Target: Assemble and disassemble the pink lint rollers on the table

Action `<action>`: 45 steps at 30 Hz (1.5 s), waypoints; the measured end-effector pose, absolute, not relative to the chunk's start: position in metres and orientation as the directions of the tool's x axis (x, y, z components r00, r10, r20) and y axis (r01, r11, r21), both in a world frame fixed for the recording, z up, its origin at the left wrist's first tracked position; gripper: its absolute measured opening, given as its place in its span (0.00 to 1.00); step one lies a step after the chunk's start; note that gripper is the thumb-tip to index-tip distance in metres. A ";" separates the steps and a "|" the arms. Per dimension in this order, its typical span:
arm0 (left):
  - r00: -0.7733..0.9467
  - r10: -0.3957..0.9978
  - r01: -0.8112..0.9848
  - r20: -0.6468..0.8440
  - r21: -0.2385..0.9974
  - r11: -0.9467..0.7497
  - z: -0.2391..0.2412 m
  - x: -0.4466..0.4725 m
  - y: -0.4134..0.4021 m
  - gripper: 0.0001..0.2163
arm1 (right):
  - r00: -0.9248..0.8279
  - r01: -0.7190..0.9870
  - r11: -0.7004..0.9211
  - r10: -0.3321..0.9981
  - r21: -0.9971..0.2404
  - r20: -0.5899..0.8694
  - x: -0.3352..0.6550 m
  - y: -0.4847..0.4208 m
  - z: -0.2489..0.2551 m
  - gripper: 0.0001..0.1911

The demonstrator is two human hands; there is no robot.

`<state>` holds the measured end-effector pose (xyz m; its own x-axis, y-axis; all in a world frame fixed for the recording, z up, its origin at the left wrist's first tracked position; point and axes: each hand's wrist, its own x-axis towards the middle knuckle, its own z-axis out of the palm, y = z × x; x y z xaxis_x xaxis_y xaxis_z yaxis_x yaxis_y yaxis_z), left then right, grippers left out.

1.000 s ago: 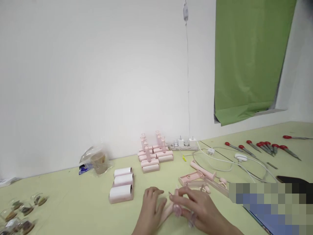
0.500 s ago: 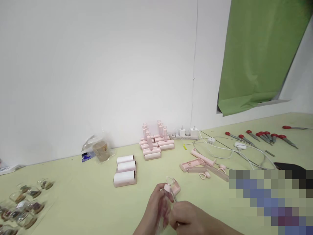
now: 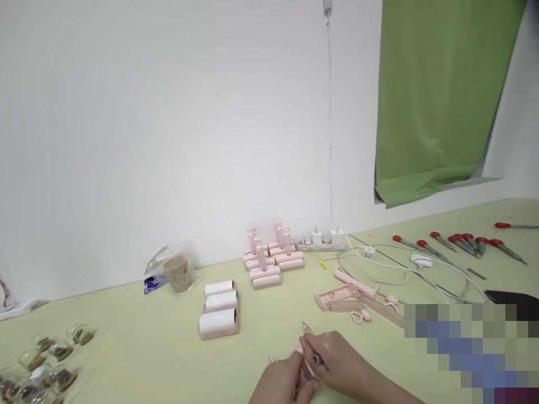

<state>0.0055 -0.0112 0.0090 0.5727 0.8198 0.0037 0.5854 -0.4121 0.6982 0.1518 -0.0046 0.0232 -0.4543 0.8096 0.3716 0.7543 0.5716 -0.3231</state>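
The right hand (image 3: pixel 330 356) had moved forward, its fingers clamped on a grey-ended tool (image 3: pixel 317 359); the left hand (image 3: pixel 280 381) had its fingers closed on a pink part (image 3: pixel 296 349) just beside it. If this grip loosened, the tool could slip and hurt the left fingers.

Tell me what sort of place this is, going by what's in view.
Probably a small assembly or craft workspace: similar pink rollers stand grouped near the wall, loose pink parts lie on the long green tabletop, and several red-ended tools lie farther right.
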 end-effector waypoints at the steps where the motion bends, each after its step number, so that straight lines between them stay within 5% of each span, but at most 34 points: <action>1: 0.581 0.814 0.635 0.017 0.617 -0.466 0.010 0.002 -0.009 0.11 | -0.387 0.756 0.485 0.873 -0.439 0.299 0.152 -0.003 0.024 0.18; 3: 0.568 0.819 0.685 0.080 0.506 -0.524 0.015 -0.012 -0.005 0.10 | -0.287 0.679 0.225 0.957 -0.699 0.030 0.161 0.000 0.029 0.20; 5: 0.478 0.856 0.730 0.196 0.455 -0.511 0.022 -0.032 -0.002 0.08 | -0.245 0.554 -0.032 0.949 -0.832 -0.200 0.182 0.004 0.035 0.22; 7: 0.330 0.881 0.766 0.340 0.450 -0.460 0.030 -0.049 0.000 0.10 | -0.122 0.501 -0.089 0.977 -0.861 -0.172 0.210 0.008 0.038 0.24; 13: 0.396 0.889 0.723 0.231 0.519 -0.457 0.028 -0.032 0.000 0.17 | -0.097 0.779 0.240 0.959 -0.580 0.267 0.238 0.011 0.027 0.19; 16: 0.462 0.876 0.762 0.137 0.445 -0.471 0.021 -0.010 0.008 0.17 | -0.117 0.835 0.301 0.915 -0.461 0.387 0.223 0.013 0.031 0.19; 19: 0.476 0.877 0.791 0.070 0.402 -0.462 0.017 -0.001 0.016 0.18 | -0.064 0.771 0.295 0.918 -0.565 0.391 0.218 0.016 0.049 0.21; 23: 0.476 0.879 0.748 0.025 0.515 -0.419 0.010 0.002 0.015 0.30 | -0.053 0.630 0.312 0.931 -0.711 0.361 0.223 0.015 0.062 0.21; 27: 0.568 0.823 0.712 0.010 0.495 -0.497 0.003 0.015 0.018 0.29 | -0.205 0.789 0.310 0.947 -0.530 0.249 0.225 0.013 0.034 0.15; 32: 0.691 0.718 0.610 0.081 0.467 -0.640 -0.002 0.054 0.050 0.26 | -0.131 0.901 0.201 0.971 -0.384 0.199 0.248 0.019 0.004 0.13; 39: 0.735 0.648 0.520 0.201 0.447 -0.728 -0.004 0.109 0.090 0.30 | -0.129 0.928 0.235 0.930 -0.288 0.344 0.240 0.049 0.050 0.12; 45: 0.737 0.580 0.415 0.346 0.445 -0.793 0.009 0.084 0.072 0.40 | -0.327 0.912 0.369 0.917 -0.178 0.228 0.146 0.130 0.062 0.11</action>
